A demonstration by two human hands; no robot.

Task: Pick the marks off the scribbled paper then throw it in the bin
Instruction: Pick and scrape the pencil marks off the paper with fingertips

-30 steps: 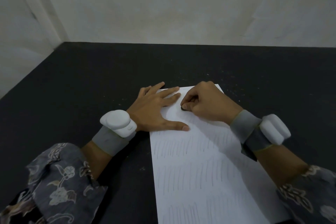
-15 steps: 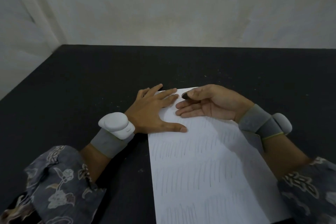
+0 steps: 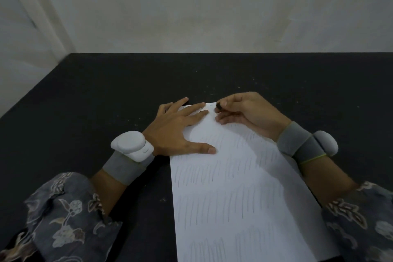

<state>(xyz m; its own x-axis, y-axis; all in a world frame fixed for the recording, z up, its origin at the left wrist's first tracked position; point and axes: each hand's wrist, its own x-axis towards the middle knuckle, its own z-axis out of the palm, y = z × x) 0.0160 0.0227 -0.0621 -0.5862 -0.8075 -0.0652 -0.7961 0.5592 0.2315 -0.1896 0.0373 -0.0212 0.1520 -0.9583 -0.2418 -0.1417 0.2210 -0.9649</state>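
A white sheet of paper [image 3: 240, 193] lies on the black tabletop [image 3: 106, 95], running from the middle of the surface toward the near edge, where its lower end is cut off by the bottom of the view. Rows of faint pencil strokes [image 3: 212, 206] cover most of the sheet; the strip nearest its far edge looks bare, with a few tiny dark specks there that are too small to identify. The left hand [image 3: 176, 132] lies flat with its fingers spread wide, pressing the far left corner of the paper, thumb stretched out across the sheet and the outer fingers reaching past the paper's edge onto the tabletop. The right hand [image 3: 244, 110] sits at the far edge of the sheet, its thumb and forefinger pinching a small dark object [image 3: 218, 106], likely an eraser, though most of it is hidden between the fingertips; the other fingers curl underneath, and whether they touch the paper cannot be told. Each wrist carries a grey band [image 3: 125, 168] with a white rounded device [image 3: 131, 144]. Patterned sleeves [image 3: 63, 215] are cropped at both lower corners.
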